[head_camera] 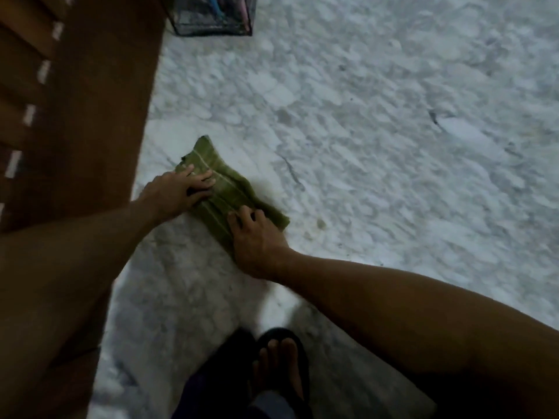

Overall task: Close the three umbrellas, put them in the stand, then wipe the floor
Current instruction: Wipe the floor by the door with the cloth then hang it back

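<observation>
Left hand: the left hand (pixel 178 189) lies palm-down on the upper-left portion of the green striped cloth (pixel 230 189), fingers (pixel 205 176) extended and spread, pressing flat rather than gripping.
Right hand: the right hand (pixel 257 243) sits on the lower-right end of the same cloth, fingers bent at the knuckles with the tips dug into the fabric; it appears to bunch the fabric under the tips more than press it flat.
Cloth position: folded into an elongated pad, lying on the marble floor (pixel 393 146) directly under both hands, just beside the wooden louvred door (pixel 75 116).
Long axis: runs diagonally from upper left, near the door, to lower right, toward the open floor. The two hands sit one on each end portion of this axis.
Nearer hand: the right hand is nearer the person's sandalled foot (pixel 281 367); the left hand reaches further out, toward the door.
Wipe direction (judgement): the broad unwiped area lies to the right and ahead, so a push across the long axis would cover the widest strip.
Umbrella stand: the wire stand (pixel 211 16) rests on the floor at the top edge, well apart from the cloth, with coloured umbrella shafts (pixel 217 7) inside; their count cannot be determined.
Task stage (judgement): floor wiping in progress.
</observation>
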